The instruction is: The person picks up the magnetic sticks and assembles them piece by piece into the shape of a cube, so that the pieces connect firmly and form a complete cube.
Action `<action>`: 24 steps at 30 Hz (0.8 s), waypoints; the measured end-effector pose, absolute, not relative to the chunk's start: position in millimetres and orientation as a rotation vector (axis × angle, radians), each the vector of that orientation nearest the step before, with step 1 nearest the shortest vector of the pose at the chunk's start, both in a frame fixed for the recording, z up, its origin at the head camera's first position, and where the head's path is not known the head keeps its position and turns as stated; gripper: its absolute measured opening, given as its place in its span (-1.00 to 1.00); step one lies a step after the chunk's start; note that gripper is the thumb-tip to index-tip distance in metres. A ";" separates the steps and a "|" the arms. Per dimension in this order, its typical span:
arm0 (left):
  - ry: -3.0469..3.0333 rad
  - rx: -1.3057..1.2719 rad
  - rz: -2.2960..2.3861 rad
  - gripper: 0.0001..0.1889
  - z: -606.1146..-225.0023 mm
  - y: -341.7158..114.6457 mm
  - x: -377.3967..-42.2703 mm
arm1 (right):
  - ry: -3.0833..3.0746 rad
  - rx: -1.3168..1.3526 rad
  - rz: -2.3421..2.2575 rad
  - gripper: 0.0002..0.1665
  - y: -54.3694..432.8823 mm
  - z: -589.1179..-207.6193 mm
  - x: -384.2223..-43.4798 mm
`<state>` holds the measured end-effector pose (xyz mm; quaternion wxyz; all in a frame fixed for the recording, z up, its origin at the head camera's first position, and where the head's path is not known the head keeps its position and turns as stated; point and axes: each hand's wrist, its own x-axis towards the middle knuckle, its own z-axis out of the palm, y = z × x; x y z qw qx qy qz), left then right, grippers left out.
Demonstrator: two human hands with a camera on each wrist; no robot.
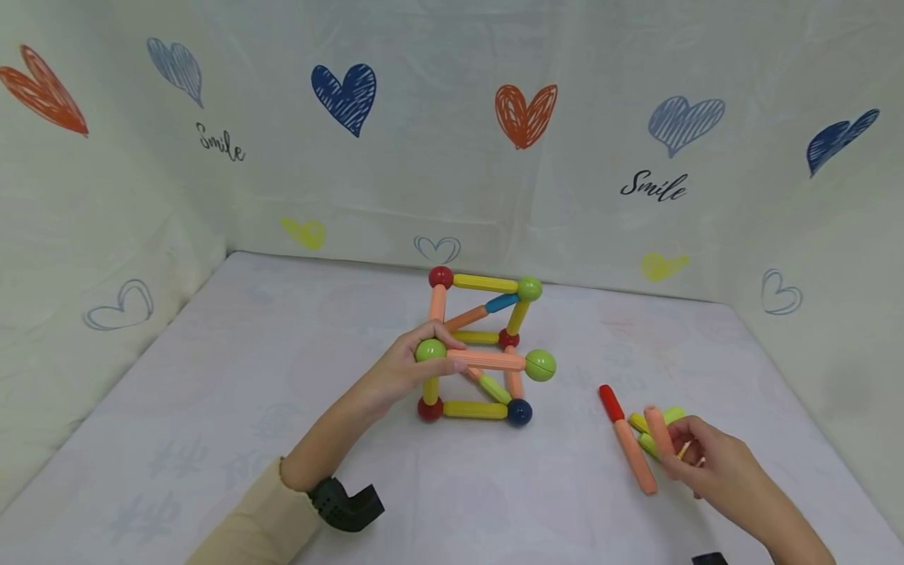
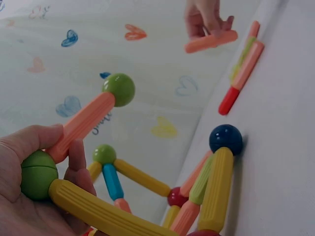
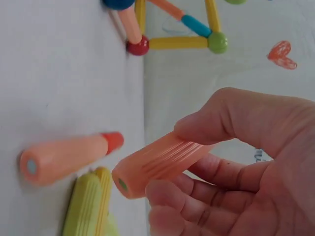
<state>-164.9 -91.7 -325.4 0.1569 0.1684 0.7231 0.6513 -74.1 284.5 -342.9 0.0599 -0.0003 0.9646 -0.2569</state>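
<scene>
A frame of coloured magnetic rods and balls stands mid-table, with a navy ball (image 1: 519, 412) at its near right corner. At its near upper left, my left hand (image 1: 395, 373) pinches a salmon rod (image 1: 494, 360) beside a green ball (image 1: 430, 351). That rod runs level to the right and bears another green ball (image 1: 541, 365) at its free end. Over to the right, my right hand (image 1: 720, 467) pinches a loose salmon rod (image 3: 157, 164) between thumb and fingers, raised above the rods lying there.
Beside my right hand lies a salmon rod (image 1: 636, 459) joined end to end with a red rod (image 1: 610, 403). Yellow-green rods (image 3: 81, 204) lie next to them. Behind the table hangs a pale curtain (image 1: 438, 173) printed with hearts.
</scene>
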 end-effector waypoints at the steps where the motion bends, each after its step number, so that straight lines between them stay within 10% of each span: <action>1: 2.072 0.485 1.863 -0.75 -325.4 -91.6 -164.9 | 2.922 -0.021 -0.833 -0.70 277.9 -340.5 -75.8; 24: 2.061 0.433 1.883 -0.80 -325.6 -93.3 -163.8 | 2.748 -0.543 -1.126 -0.70 168.7 -335.4 -130.6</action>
